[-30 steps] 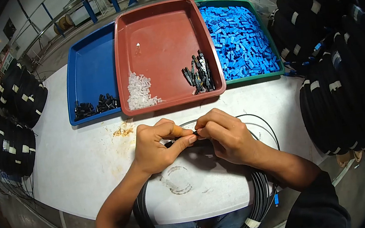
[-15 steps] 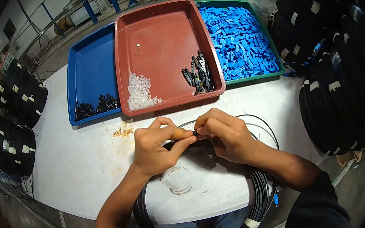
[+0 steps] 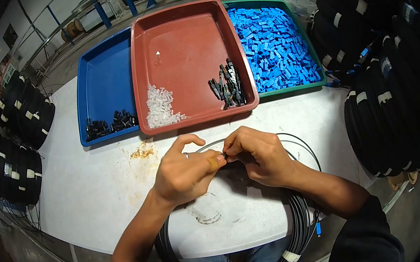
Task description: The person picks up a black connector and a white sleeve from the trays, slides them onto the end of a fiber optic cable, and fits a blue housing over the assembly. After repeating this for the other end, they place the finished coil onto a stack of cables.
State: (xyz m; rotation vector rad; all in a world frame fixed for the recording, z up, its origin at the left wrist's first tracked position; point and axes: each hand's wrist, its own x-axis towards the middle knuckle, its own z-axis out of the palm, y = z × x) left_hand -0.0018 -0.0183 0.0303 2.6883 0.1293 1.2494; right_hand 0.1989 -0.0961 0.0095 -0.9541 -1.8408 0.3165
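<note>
My left hand (image 3: 184,174) and my right hand (image 3: 260,157) meet over the white table, thumbs and fingers pinched together. Between their fingertips is a small black connector part (image 3: 225,155), mostly covered by the fingers. My left index finger is raised and bent away from the pinch. Below and around my forearms lies a coil of black cable (image 3: 300,224), bound with white tape (image 3: 290,256); it hangs over the table's near edge. One loose cable loop (image 3: 302,144) arcs behind my right hand. A blue-tipped cable end (image 3: 318,229) hangs beside the coil.
Beyond my hands stand a blue tray (image 3: 112,134) with black parts, a red tray (image 3: 198,122) with clear pieces and black connectors, and a green tray (image 3: 293,89) full of blue clips. Stacked cable coils flank the table, left (image 3: 10,169) and right (image 3: 390,121).
My left hand has turned slightly, its index finger lifting off and its thumb shifting over the pinch. My right hand stays almost in place at the black part.
</note>
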